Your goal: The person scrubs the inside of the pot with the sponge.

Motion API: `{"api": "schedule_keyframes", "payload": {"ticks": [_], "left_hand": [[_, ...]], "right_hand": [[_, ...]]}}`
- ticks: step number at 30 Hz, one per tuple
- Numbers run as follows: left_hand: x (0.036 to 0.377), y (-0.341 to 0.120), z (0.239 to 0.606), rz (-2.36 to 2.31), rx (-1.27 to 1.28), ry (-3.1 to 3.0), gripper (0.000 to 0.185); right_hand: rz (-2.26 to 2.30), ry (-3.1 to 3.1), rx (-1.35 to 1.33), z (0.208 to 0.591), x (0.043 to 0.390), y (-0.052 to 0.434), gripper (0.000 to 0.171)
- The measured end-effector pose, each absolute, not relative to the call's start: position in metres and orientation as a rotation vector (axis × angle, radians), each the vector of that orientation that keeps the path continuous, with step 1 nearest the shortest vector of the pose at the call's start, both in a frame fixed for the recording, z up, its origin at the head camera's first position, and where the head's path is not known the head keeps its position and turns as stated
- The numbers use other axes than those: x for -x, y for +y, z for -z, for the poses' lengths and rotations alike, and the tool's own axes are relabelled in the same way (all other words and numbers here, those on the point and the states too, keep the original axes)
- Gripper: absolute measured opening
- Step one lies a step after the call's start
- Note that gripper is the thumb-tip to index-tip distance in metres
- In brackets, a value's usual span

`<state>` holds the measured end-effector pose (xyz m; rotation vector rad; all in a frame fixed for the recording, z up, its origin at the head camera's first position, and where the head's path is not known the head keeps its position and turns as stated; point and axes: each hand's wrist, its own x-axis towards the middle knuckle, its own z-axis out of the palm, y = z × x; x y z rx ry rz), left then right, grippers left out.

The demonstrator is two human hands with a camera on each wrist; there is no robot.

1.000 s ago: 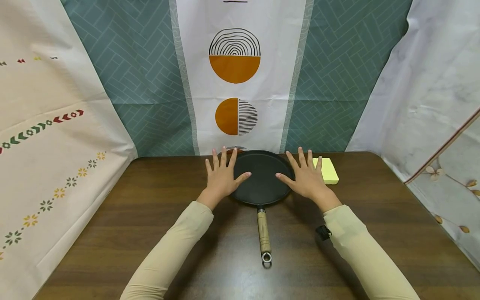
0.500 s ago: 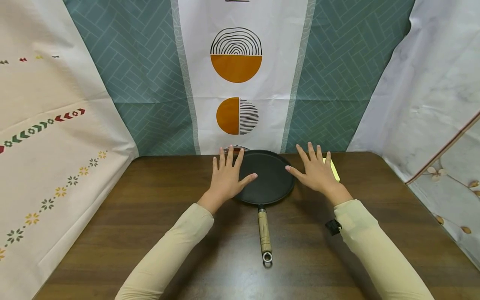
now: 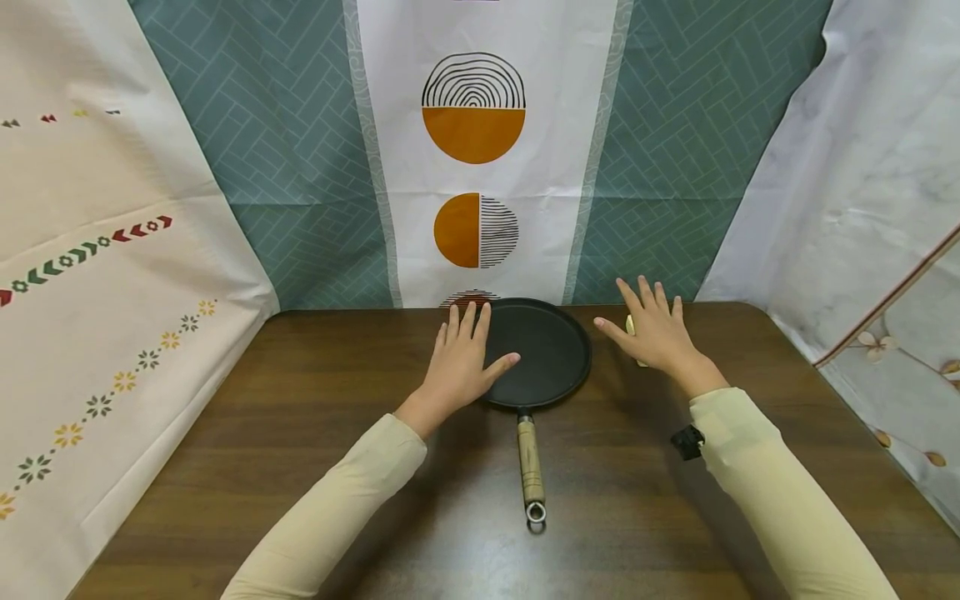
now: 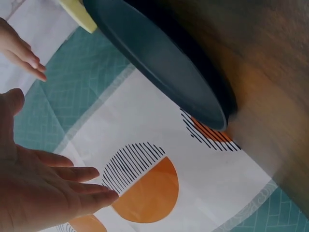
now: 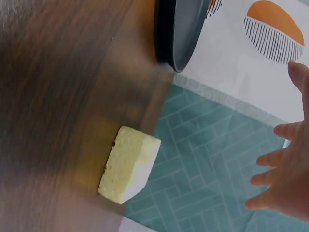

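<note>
A round black flat pan lies on the wooden table, its wooden handle pointing toward the person and ending in a metal ring. My left hand hovers over the pan's left edge with fingers spread and holds nothing. To the right of the pan, my right hand is raised with spread fingers, also holding nothing. It covers most of a yellow sponge in the head view. The right wrist view shows the whole sponge resting on the table, apart from the hand.
The dark wooden table reaches back to a hanging green and white patterned cloth. Cream and marbled cloths hang at the left and right sides. A small black device sits at the right sleeve's cuff.
My right hand has moved right, away from the pan and across the sponge. My left hand has shifted slightly right. The pan and sponge stay in place on the table.
</note>
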<state>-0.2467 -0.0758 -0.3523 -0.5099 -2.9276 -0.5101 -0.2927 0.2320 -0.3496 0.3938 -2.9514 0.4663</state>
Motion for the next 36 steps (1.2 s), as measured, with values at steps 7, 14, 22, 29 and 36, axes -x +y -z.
{"api": "schedule_keyframes", "payload": {"ticks": [7, 14, 22, 29, 36], "left_hand": [[0.237, -0.074, 0.352, 0.631, 0.568, -2.861, 0.092], [0.228, -0.072, 0.355, 0.777, 0.57, -2.831, 0.087], [0.217, -0.07, 0.361, 1.091, 0.511, -2.833, 0.086], [0.208, -0.068, 0.368, 1.31, 0.474, -2.858, 0.084], [0.199, -0.064, 0.376, 1.637, 0.315, -2.835, 0.082]], "right_hand": [[-0.537, -2.962, -0.376, 0.347, 0.297, 0.244, 0.086], [-0.601, -2.981, -0.367, 0.353, 0.307, 0.257, 0.086], [-0.686, -2.956, -0.392, 0.361, 0.314, 0.271, 0.084], [-0.772, -2.961, -0.394, 0.369, 0.318, 0.28, 0.083], [-0.88, -2.972, -0.374, 0.377, 0.318, 0.283, 0.081]]}}
